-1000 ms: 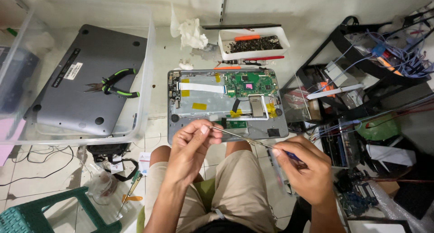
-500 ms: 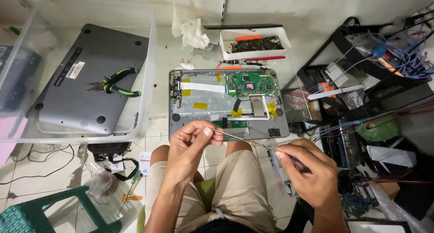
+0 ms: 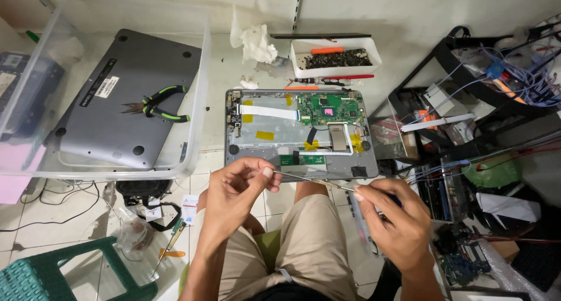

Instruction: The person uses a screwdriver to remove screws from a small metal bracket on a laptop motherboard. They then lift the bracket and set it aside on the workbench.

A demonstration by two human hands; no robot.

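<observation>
We hold a thin metal rod (image 3: 312, 180) between our two hands, just above our knees and in front of the opened laptop base (image 3: 301, 134). Our left hand (image 3: 236, 190) pinches the near end of the rod between thumb and fingertips, the other fingers curled in. Our right hand (image 3: 397, 222) is closed around a dark-handled tool (image 3: 365, 231), whose thin shaft seems to be the rod itself; we cannot tell for sure where one ends and the other begins.

The laptop base lies flat on the floor with its inside showing: a green circuit board (image 3: 334, 107) at the far right, white ribbon cable (image 3: 269, 111) across the left part, yellow tape patches (image 3: 264, 135) on the metal plate.

Beyond it stands a white tray (image 3: 301, 49) full of small dark screws, with a red-handled screwdriver (image 3: 336, 79) lying between tray and laptop. A crumpled tissue (image 3: 257, 43) sits to the left of the tray.

On our left a clear plastic bin (image 3: 196, 102) holds a grey laptop cover (image 3: 128, 96), and green-handled pliers (image 3: 158, 102) rest on that cover. A teal plastic stool (image 3: 64, 275) stands at the near left, and another screwdriver (image 3: 169, 248) lies on the tiles by our left thigh. To our right is a tangle of wires and parts (image 3: 497, 102).
</observation>
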